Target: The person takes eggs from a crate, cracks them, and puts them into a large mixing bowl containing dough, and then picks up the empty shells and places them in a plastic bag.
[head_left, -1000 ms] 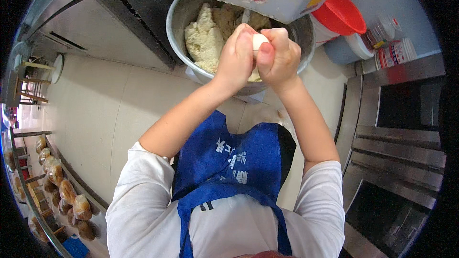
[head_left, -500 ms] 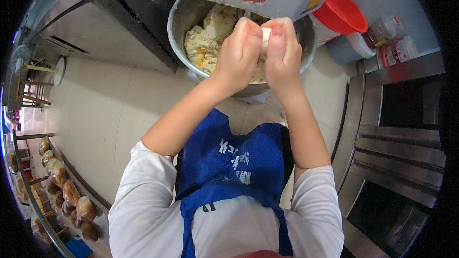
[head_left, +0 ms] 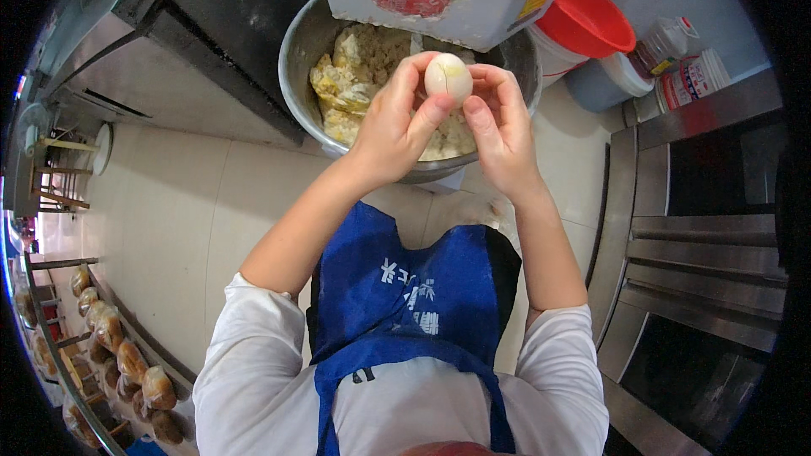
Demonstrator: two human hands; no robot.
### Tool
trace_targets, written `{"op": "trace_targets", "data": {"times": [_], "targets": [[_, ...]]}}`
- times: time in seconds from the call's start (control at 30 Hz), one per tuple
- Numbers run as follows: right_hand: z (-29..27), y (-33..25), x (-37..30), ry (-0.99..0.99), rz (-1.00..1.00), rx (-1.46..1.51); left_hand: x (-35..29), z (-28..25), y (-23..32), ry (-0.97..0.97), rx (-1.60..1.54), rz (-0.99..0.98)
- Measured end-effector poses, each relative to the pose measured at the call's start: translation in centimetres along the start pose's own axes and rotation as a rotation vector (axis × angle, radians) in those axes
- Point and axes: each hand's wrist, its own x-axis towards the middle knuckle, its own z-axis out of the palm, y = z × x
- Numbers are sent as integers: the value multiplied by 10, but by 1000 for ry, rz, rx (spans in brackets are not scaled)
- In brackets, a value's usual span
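Between my two hands is a pale egg (head_left: 449, 76) with a thin dark crack running down its shell. My left hand (head_left: 395, 122) has its fingers behind the egg and its thumb against the lower front. The right hand (head_left: 505, 137) closes on the egg from the other side, its thumb low by the shell. Both hands are above a large metal mixing bowl (head_left: 293, 76). Inside lies lumpy pale dough (head_left: 351, 55), with yellow streaks on the left. My hands hide part of the dough.
The grey mixer housing (head_left: 498, 13) overhangs the bowl's far side. Right of it stand a red basin (head_left: 596, 25), a grey bucket (head_left: 604, 89) and plastic jars (head_left: 693, 80). Steel ovens (head_left: 705, 236) line the right. Bagged loaves (head_left: 131, 363) fill a rack at lower left.
Both hands have turned and opened up around the egg, so that its cracked shell now shows. Before, they were cupped over it. The view has shifted slightly.
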Motion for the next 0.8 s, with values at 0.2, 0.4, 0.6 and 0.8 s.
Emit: {"op": "trace_targets", "data": {"times": [0.2,0.4,0.6,0.8], "targets": [[-11,-13,8,-148,-62,-150,-7,-3,7,-125,43,3],[-11,-8,5,-206,-60,-158,-2,-7,3,-150,252,176],[-6,-5,5,-177,-50,-265,-2,-6,-1,-148,378,203],[9,-11,3,-159,-40,-262,-7,2,-10,22,310,60]]}}
